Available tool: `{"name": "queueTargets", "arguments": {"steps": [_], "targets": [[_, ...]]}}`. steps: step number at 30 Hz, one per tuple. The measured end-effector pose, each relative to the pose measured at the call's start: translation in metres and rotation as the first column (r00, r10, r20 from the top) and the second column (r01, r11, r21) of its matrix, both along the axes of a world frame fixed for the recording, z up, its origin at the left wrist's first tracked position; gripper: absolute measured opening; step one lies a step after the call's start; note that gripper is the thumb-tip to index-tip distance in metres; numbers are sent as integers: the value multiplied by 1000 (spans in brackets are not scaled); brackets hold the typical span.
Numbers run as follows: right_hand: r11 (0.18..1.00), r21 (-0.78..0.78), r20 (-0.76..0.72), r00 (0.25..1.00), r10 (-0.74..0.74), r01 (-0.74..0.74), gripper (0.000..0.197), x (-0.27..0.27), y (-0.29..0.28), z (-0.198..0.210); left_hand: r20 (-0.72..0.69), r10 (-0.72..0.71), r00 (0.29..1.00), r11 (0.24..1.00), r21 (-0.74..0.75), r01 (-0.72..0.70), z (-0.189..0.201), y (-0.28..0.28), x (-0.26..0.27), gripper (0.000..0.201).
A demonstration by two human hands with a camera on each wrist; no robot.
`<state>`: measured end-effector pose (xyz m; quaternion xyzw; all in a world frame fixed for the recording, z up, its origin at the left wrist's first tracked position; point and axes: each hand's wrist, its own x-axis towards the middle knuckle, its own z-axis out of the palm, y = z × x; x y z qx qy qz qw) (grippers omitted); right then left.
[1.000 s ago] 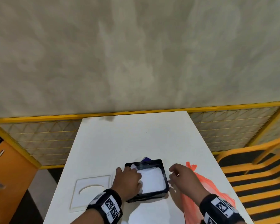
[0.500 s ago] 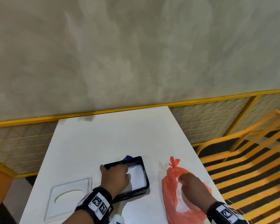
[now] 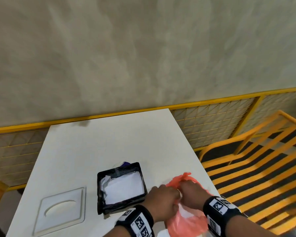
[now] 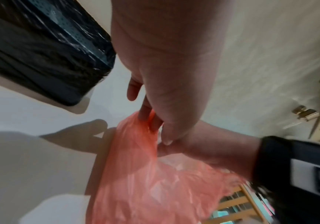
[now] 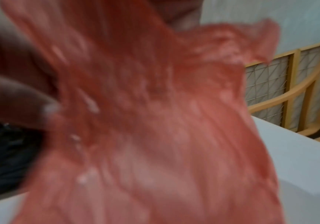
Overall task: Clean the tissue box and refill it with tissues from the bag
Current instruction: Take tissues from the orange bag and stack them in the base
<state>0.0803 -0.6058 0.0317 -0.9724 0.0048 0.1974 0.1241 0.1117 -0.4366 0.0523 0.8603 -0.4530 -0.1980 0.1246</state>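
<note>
Thin pink plastic, the bag (image 3: 186,219) looks light, limp and slippery; left hand (image 3: 162,200) and right hand (image 3: 191,194) both pinch its mouth, the sensible hold, right of the box (image 3: 120,187)

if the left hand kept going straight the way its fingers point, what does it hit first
Nothing new, probably: the left hand already pinches the red bag at its mouth, fingertips against the right hand. Straight on means more bag and that hand; depth beyond is unclear.

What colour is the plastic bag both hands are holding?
Translucent orange-red bag, clearest in the left wrist view.
</note>
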Motion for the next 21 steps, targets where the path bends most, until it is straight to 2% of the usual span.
{"name": "queueTargets", "arguments": {"steps": [2, 5, 7, 10, 13, 15, 17, 19, 21], "targets": [[996, 80, 5, 999, -39, 38, 51, -2, -6, 1, -11, 87, 996, 996, 37, -86, -7, 1, 4, 34], [976, 176, -52, 991, -122, 129, 54, -3, -10, 14, -89, 238, 967, 971, 27, -237, -20, 2, 9, 52], [967, 216, -65, 990, -126, 137, 45, -7, -12, 28, -155, 282, 947, 959, 12, -284, -26, 1, 10, 68], [954, 257, -47, 988, -150, 157, 23, -16, -15, 54, -296, 272, 916, 957, -14, -289, -26, -2, 11, 99], [917, 336, -55, 976, -211, 217, 19, -27, -25, 84, -458, 238, 857, 916, -187, -354, -19, -3, 11, 106], [866, 433, -47, 965, -257, 252, 26, -31, -31, 107, -625, 197, 756, 857, -265, -442, -12, 4, 13, 106], [785, 560, -30, 952, -303, 267, 29, -30, -34, 129, -790, 171, 589, 805, -232, -546, -2, 14, 14, 104], [660, 698, -22, 930, -366, 276, 25, -22, -31, 146, -900, 98, 425, 734, -223, -641, 3, 24, 19, 98], [506, 820, -43, 911, -410, 267, 25, -9, -23, 157, -948, -29, 318, 642, -261, -721, 12, 34, 22, 85]]}}
